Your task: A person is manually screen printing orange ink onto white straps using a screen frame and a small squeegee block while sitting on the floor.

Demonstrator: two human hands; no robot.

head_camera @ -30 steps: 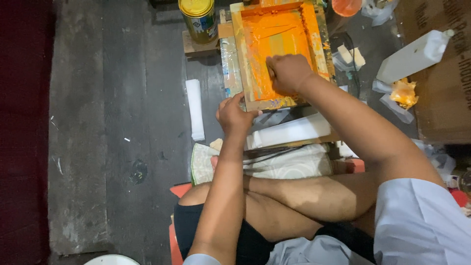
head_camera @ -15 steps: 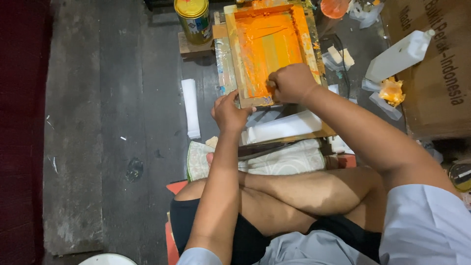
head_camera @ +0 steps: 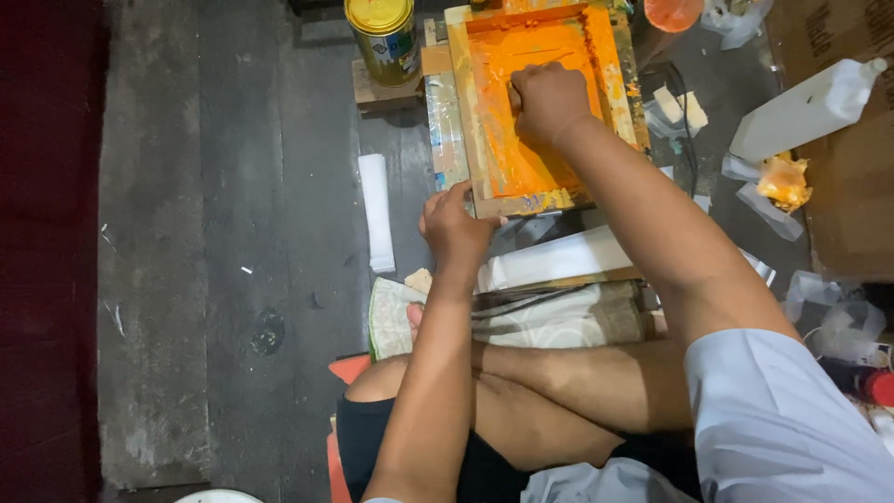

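A wooden screen-printing frame lies flat on a low board, its mesh coated in orange ink. My right hand is closed in a fist on a squeegee over the mesh, near the frame's upper middle; the squeegee itself is mostly hidden under the fist. My left hand presses on the frame's near left corner, fingers curled over the wooden edge. I sit cross-legged on the floor, knees below the frame.
A yellow-lidded tin can stands left of the frame. A white folded strip lies on the dark plank floor. A white plastic bottle, an ink-stained rag and a cardboard box sit at right. White sheets lie under the frame.
My right hand has moved up the mesh, away from me, from the near edge toward the frame's middle. My left hand has stayed at the near left corner.
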